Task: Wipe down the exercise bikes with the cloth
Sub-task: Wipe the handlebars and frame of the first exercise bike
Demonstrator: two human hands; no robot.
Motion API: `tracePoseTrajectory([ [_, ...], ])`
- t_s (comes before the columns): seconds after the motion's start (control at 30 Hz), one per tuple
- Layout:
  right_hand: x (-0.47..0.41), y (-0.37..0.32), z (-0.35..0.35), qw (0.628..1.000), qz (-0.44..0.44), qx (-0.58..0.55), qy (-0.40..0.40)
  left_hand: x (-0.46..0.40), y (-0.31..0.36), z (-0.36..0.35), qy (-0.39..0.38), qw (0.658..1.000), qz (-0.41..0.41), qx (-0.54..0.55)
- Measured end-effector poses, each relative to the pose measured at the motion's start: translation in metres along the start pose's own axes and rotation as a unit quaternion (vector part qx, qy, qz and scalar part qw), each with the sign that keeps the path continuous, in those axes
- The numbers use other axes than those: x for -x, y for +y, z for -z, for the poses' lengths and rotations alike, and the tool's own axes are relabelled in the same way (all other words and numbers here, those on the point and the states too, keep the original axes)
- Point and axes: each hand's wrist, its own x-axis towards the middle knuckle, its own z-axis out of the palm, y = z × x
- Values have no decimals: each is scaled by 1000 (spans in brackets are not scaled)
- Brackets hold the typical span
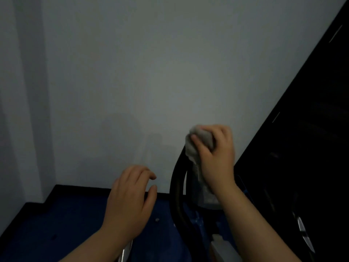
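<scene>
My right hand (pixel 215 157) grips a bunched grey cloth (pixel 198 146) and holds it against the top of a black curved handlebar (pixel 176 188) of the exercise bike. A tail of the cloth hangs down below my wrist. My left hand (pixel 130 197) hovers to the left of the handlebar with its fingers loosely curled, holding nothing. A chrome bar (pixel 125 250) shows just under my left forearm at the bottom edge. Most of the bike is hidden below the frame.
A plain grey wall (pixel 151 72) fills the view straight ahead. Dark blue floor (pixel 66 224) with a black skirting strip lies below. A large black slanted panel (pixel 302 148) stands at the right, with chrome parts (pixel 304 235) beneath it.
</scene>
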Motion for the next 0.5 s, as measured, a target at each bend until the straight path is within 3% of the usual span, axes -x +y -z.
tracePoseTrajectory([
  [0.07,-4,-7,-17,997,-13,19,-69,1,1,1,-4,1000,-1,2],
  [0.13,9,-7,-23,995,22,55,-76,2,1,3,-7,1000,0,9],
  [0.3,2,16,2,939,258,203,-102,2,0,3,-3,1000,-5,16],
  [0.5,7,15,-16,924,284,236,-105,0,0,2,-1,1000,3,10],
])
